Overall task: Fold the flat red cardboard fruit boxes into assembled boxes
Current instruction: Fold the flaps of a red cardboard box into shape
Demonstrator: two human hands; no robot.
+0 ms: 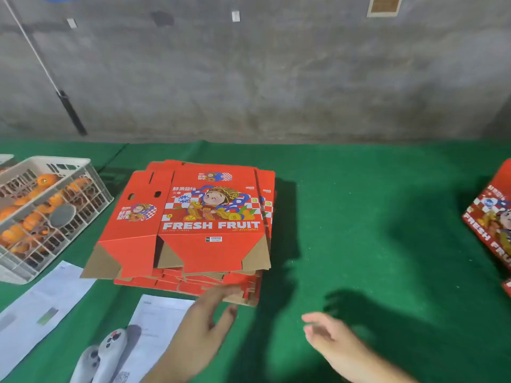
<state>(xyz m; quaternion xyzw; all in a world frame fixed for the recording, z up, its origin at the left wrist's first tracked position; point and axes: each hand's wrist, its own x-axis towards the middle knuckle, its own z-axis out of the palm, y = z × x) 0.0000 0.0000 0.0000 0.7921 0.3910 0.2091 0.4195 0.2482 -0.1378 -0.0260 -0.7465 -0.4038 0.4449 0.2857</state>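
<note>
One stack of flat red fruit boxes [193, 222], one white crate of oranges [41, 211], two paper sheets [41, 308], two hands [199, 335], one partly visible printed box [495, 217] at the table's right edge.

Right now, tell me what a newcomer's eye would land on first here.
The stack of flat red cardboard fruit boxes printed FRESH FRUIT sits mid-table on the green felt cloth. At far left stands a white plastic lattice crate holding oranges. Near the bottom, the left hand reaches the stack's near edge while the right hand hovers open.
</note>
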